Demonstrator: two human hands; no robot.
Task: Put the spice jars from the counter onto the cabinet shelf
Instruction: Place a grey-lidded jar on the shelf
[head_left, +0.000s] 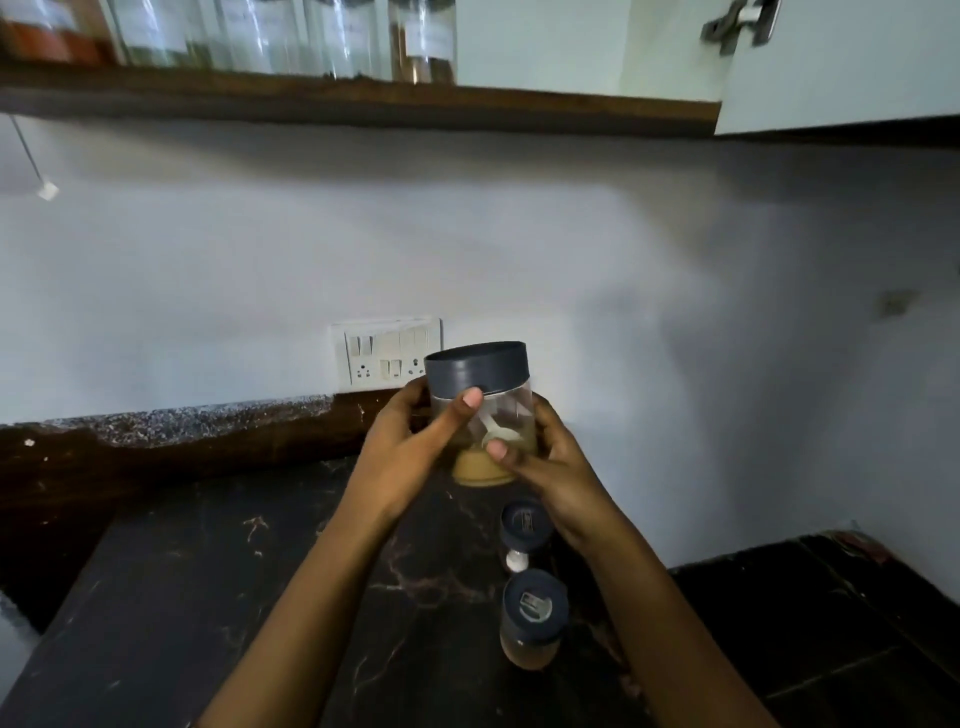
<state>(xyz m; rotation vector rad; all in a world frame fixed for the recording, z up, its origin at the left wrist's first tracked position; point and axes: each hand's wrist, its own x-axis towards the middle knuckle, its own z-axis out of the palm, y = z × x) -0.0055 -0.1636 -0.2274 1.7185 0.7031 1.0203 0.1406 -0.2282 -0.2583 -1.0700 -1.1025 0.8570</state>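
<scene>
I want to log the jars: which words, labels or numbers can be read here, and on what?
None can be read.
Shelf jars: white labels, too blurred.
Two counter jars: lid marks, too small.
Held jar: no text visible.

Single view, head-worn, wide-angle. The camera stands over the dark counter (208, 597) and faces the pale wall (571, 249), pitched forward and somewhat down. The wall occupies the middle of the frame. The cabinet shelf (363, 98) runs along the top edge, seen from slightly below. Both forearms enter from the bottom edge. The left hand (405, 441) and right hand (561, 467), holding one spice jar (509, 410) between them, sit close to the lens, just below centre. Shelf contents are blurred. The counter's edges splay outward toward the lower corners.
</scene>
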